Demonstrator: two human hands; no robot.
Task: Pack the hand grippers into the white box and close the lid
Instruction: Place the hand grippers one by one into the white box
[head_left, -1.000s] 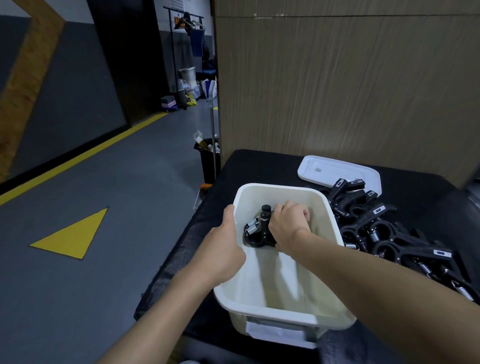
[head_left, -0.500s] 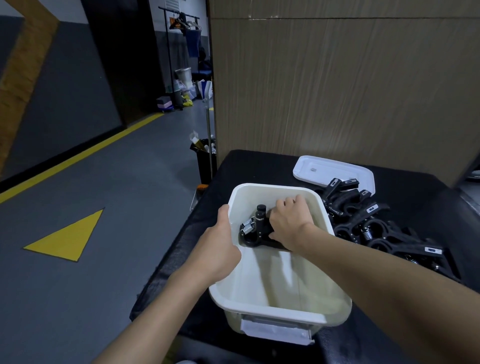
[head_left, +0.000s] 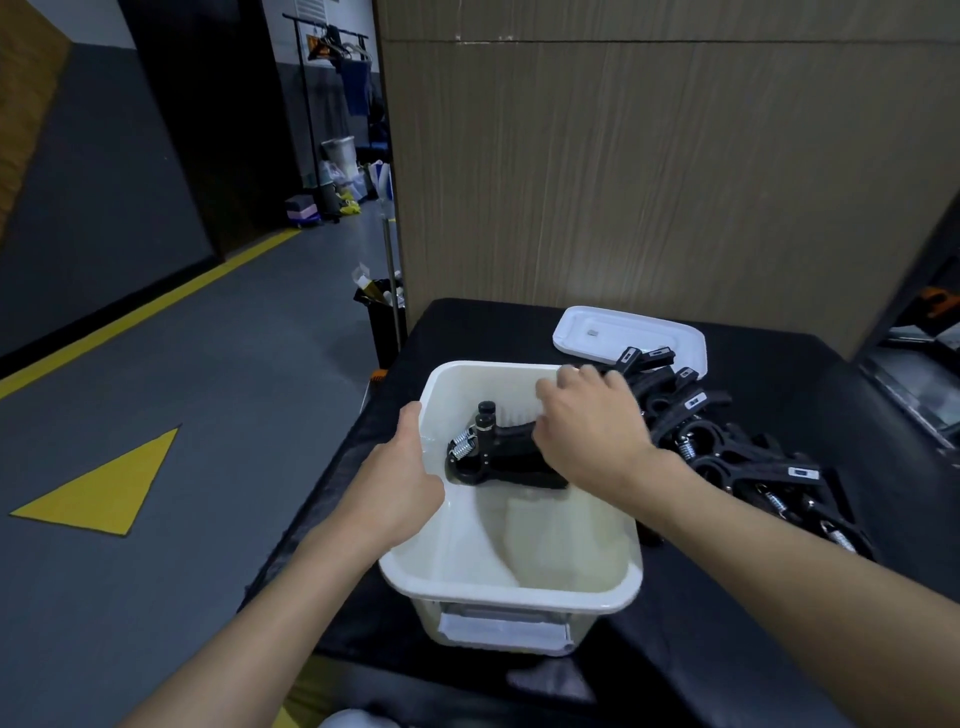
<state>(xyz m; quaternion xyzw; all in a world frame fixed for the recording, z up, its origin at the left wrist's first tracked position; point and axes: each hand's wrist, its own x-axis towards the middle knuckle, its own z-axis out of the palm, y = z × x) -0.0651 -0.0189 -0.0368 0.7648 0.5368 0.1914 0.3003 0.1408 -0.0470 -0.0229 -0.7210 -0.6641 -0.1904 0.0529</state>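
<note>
- We look down on a black-covered table (head_left: 493, 327) set against a wood-panelled wall (head_left: 649, 182), with grey floor to its left
- The white box (head_left: 509, 595) stands open at the table's near left edge, its lid off
- A pile of black hand grippers (head_left: 727, 457) with steel springs lies on the table just to the right of the box, reaching back to the lid
- The white lid (head_left: 613, 332) lies flat on the table behind the box and to the right, its near edge under the farthest grippers
- Our left hand (head_left: 400, 488) grips the box's left rim, thumb up along the edge and fingers wrapped outside
- Our right hand (head_left: 592, 431) hovers over the far right corner of the box, fingers loosely bent and blurred, with nothing in them that we can see
- One hand gripper (head_left: 509, 457) lies on the bottom of the box at its far end, spring and knob to the left, its handles running under the right hand
</note>
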